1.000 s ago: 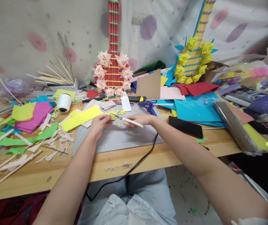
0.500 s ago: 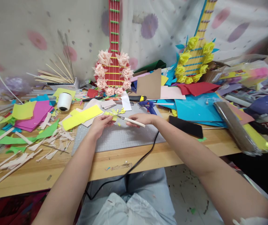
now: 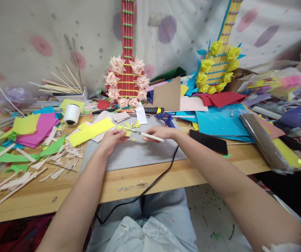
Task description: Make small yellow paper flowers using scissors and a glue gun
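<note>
My left hand (image 3: 114,137) pinches a small piece of yellow paper (image 3: 127,133) above the grey cutting mat (image 3: 139,154). In my right hand (image 3: 157,133) is a pair of scissors with white handles (image 3: 154,137); the blades point left and reach the yellow paper. Small yellow cuttings (image 3: 137,124) lie on the mat just beyond the blades. Left of these, a yellow strip (image 3: 92,131) rests on pale sheets. Behind my right hand sits a blue glue gun (image 3: 167,119), its black cord (image 3: 163,175) running over the table's front edge.
A red paper guitar with pink flowers (image 3: 128,77) and a yellow one (image 3: 216,66) lean at the back. Paper scraps (image 3: 58,161) and a white roll (image 3: 72,114) are at left. A black phone (image 3: 208,141), blue sheets (image 3: 221,120) and a wrapped brown bundle (image 3: 266,143) lie at right.
The scissors have shifted very slightly to the right and their blades look a little farther apart. My left hand has barely moved, still holding the yellow paper.
</note>
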A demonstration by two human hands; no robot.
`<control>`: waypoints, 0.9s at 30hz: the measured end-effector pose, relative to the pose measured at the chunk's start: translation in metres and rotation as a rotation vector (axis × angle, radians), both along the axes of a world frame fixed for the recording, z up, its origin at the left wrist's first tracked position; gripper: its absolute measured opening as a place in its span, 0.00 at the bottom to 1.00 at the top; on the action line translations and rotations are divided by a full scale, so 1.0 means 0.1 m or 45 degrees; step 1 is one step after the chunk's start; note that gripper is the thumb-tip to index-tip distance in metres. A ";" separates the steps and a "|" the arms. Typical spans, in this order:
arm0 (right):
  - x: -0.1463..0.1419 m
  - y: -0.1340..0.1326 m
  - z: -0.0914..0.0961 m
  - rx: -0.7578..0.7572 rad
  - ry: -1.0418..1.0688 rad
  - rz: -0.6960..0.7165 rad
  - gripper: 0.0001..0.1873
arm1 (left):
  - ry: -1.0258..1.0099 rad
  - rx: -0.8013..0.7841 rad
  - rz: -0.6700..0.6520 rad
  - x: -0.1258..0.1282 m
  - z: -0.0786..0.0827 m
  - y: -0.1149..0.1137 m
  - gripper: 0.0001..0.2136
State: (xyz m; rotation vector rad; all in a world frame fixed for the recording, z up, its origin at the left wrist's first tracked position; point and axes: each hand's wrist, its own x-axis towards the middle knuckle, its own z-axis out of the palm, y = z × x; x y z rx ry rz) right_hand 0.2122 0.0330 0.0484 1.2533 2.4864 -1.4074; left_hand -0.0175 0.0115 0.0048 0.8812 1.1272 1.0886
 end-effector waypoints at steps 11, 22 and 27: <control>0.02 0.01 -0.04 0.171 -0.050 -0.084 0.28 | 0.047 -0.014 0.025 0.02 0.03 -0.02 0.10; 0.01 -0.05 -0.18 0.999 -0.557 -0.320 0.15 | -0.011 0.119 0.201 0.02 0.00 0.01 0.12; 0.05 -0.06 -0.21 0.971 -0.385 -0.194 0.13 | -0.060 0.164 0.315 0.03 -0.02 0.03 0.13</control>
